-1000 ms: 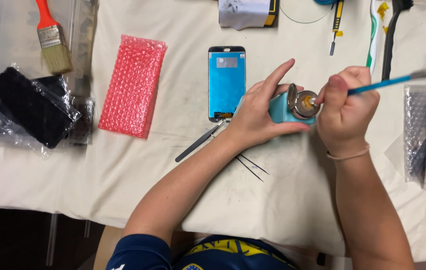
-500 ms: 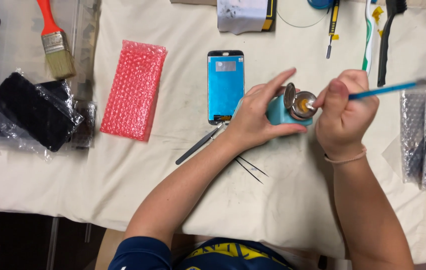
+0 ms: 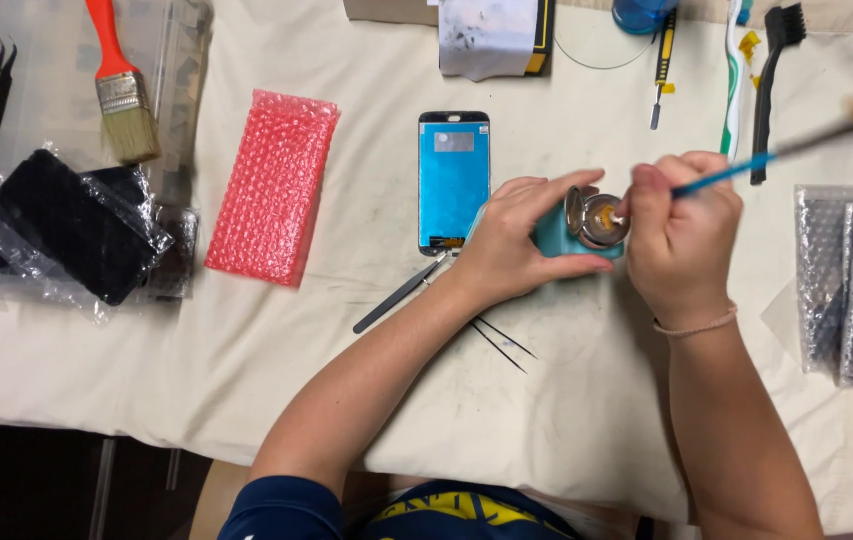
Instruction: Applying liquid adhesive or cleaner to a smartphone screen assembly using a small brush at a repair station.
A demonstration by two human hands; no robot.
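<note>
My left hand grips a small teal container on the white cloth, beside its open round metal top. My right hand holds a thin blue-handled brush like a pen, its tip dipped into that metal top, its far end blurred at the upper right. Just left of my left hand lies a phone screen panel with a blue film. Metal tweezers rest under my left wrist, and another thin pair lies below my forearm.
A pink bubble-wrap pouch lies at centre left. A red-handled paintbrush and black parts in clear bags sit far left. Bubble-wrapped items fill the right edge. A screwdriver, toothbrush and black brush lie at the top.
My right hand has tilted the blue-handled brush so its far end rises higher at the right. Its tip stays in the container top. My left hand keeps its grip.
</note>
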